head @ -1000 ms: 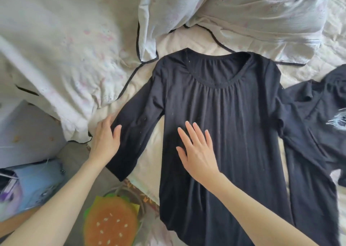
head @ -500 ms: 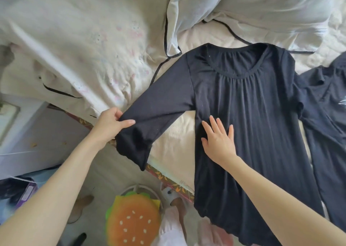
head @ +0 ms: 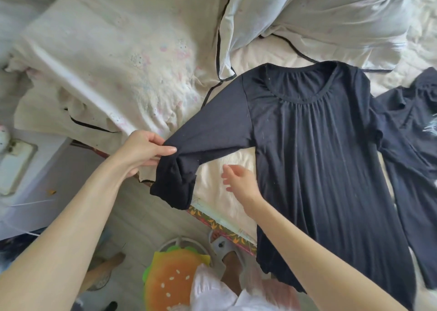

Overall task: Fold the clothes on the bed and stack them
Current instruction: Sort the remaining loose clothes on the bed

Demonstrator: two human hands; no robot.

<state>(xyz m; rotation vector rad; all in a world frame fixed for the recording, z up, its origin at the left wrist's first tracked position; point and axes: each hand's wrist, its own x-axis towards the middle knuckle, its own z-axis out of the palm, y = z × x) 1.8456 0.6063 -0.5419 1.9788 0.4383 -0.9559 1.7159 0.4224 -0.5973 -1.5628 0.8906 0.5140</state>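
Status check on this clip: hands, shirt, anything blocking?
Left hand pinches black shirt sleeve, lifted off the bed. Right hand open, beside the shirt body. Second dark garment lies under the far sleeve.

Both forearms are bare, with no sleeves, rings or watch. A white garment [head: 212,291] covers the body; grey slippers [head: 224,246] cover the feet.
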